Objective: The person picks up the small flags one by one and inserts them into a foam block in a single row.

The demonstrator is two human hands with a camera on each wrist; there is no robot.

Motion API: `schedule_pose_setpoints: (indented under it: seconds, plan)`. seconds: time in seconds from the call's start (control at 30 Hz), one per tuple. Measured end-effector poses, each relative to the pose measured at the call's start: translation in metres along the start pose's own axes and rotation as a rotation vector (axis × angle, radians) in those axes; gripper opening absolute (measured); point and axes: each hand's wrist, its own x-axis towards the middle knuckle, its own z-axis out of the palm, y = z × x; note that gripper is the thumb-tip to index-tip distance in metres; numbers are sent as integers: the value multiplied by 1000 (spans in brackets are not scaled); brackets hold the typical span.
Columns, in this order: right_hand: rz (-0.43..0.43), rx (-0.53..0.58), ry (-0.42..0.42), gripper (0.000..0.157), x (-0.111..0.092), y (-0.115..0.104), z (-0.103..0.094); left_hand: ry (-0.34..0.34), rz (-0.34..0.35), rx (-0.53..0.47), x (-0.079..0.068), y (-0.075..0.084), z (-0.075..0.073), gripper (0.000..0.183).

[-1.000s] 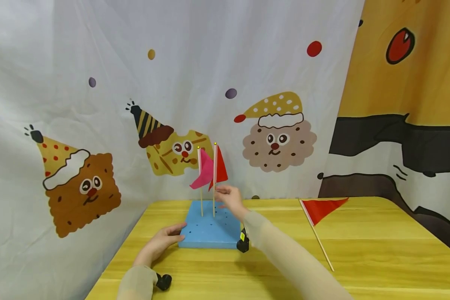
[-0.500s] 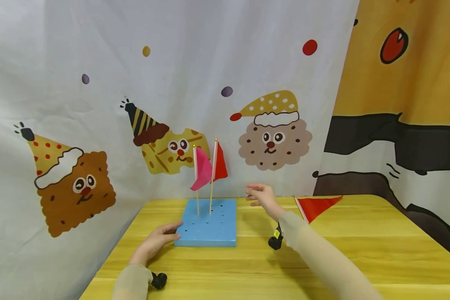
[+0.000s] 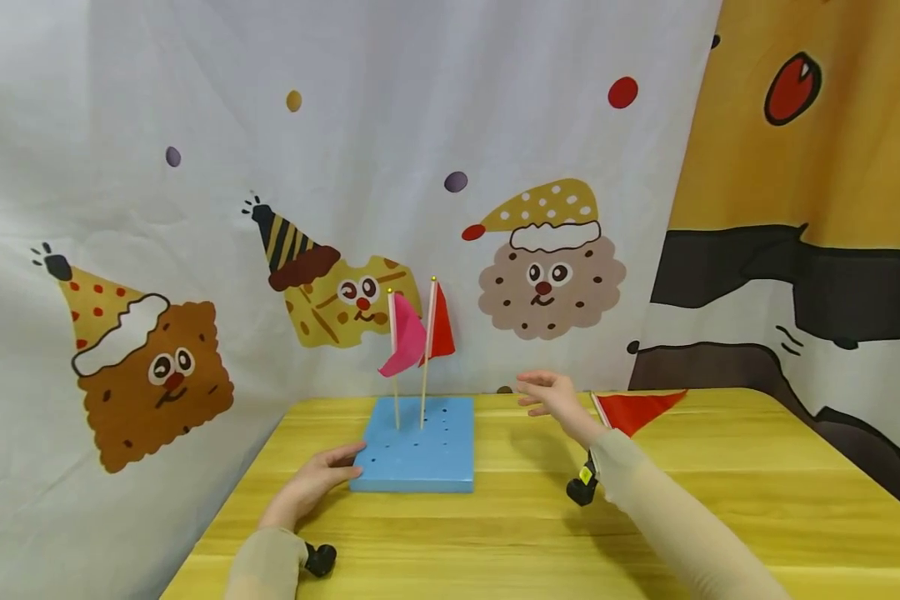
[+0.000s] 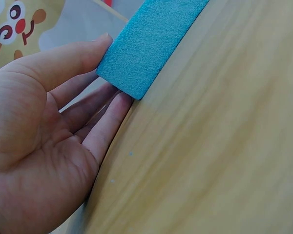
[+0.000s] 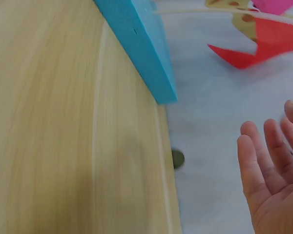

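A blue foam block (image 3: 414, 472) with several small holes in its top sits on the table. A pink flag (image 3: 411, 335) and a red flag (image 3: 441, 327) stand in it on thin wooden sticks, the red one leaning slightly. At the block's left edge rests my left hand (image 3: 309, 487); the left wrist view has its thumb at the corner of the foam block (image 4: 149, 46) and the other fingers against the side. My right hand (image 3: 557, 400) is raised right of the block, holding nothing, fingers loosely bent. Beyond it lies another red flag (image 3: 633, 410), its stick hidden behind the forearm.
The wooden table (image 3: 420, 542) reaches back to a white curtain (image 3: 390, 150) printed with cartoon biscuits and cheese. A black wrist camera (image 3: 582, 490) hangs under the right sleeve, another wrist camera (image 3: 320, 560) beside the left sleeve.
My right hand has let go of the upright red flag's stick and moved right, towards the lying flag. The left hand has stayed at the block.
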Motion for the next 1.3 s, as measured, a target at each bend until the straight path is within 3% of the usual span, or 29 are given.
schedule_pose_setpoints:
  seconds: [0.3,0.57,0.83,1.1,1.3]
  plan:
    - [131,-155,65,44,-39,14,-77,-12,6,8,1,4,0,58]
    - [235,-210,49,40,-70,33,-120,1,-3,21,0,6,-1,58]
    - [292,-278,29,29,-82,44,-134,30,-24,16,-1,8,-2,59]
    - [300,-409,16,23,-85,47,-131,6,-26,-6,-1,6,-2,60]
    - [249,-570,-43,49,-82,52,-126,-1,-27,-13,-1,6,1,60]
